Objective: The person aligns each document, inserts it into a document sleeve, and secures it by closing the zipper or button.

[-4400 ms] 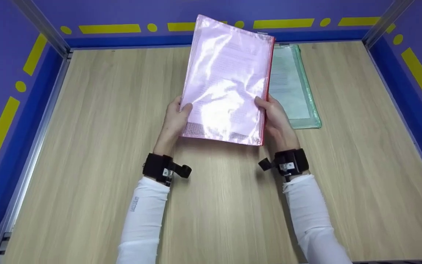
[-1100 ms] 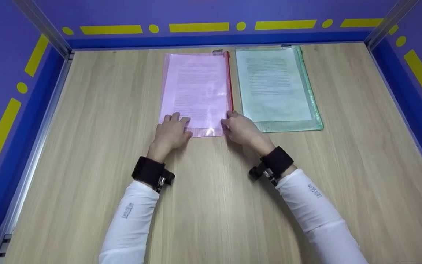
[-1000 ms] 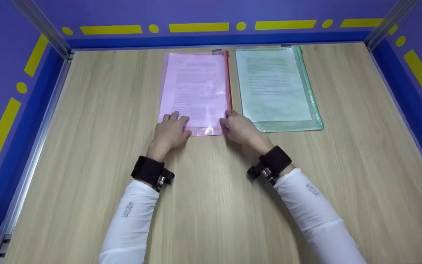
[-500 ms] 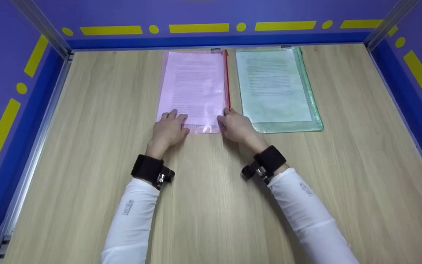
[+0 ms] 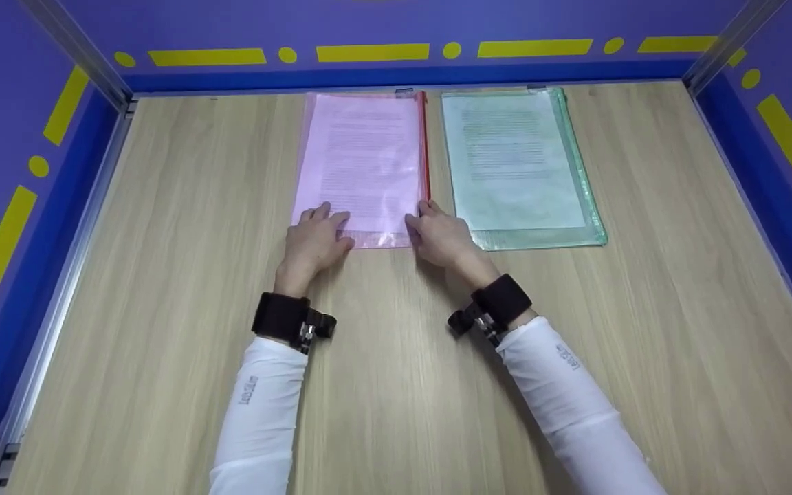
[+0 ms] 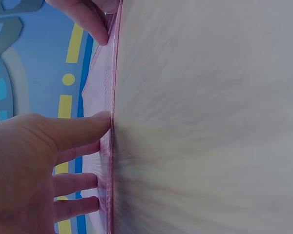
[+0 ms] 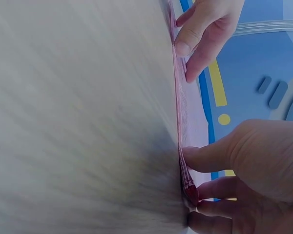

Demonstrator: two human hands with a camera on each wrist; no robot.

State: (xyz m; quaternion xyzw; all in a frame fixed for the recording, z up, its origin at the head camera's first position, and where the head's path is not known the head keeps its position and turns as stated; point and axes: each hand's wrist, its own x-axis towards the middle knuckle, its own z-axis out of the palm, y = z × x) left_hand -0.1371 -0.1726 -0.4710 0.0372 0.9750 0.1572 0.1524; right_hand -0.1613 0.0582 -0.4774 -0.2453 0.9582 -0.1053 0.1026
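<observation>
A translucent pink zip folder [image 5: 368, 165] with printed paper inside lies flat on the table, a red strip along its right edge. The left hand [image 5: 313, 240] rests on its near left corner with fingers spread; in the left wrist view the thumb [image 6: 85, 130] touches the near edge. Holding the near right corner, the right hand [image 5: 443, 237] has its thumb on top and its fingers at the red strip, as the right wrist view shows. A green zip folder [image 5: 520, 165], also with printed paper, lies just right of the pink one, a narrow gap between them.
The wood-grain table [image 5: 382, 385] is bounded by a blue back wall [image 5: 231, 27] with yellow marks and by side walls. Both folders' far edges lie close to the back wall. Black wrist straps with small cameras sit on both wrists.
Earlier, both hands held the pink folder up, partly over the green one. It now lies flat to the green one's left. Over the last second, it has slid slightly toward the back wall.
</observation>
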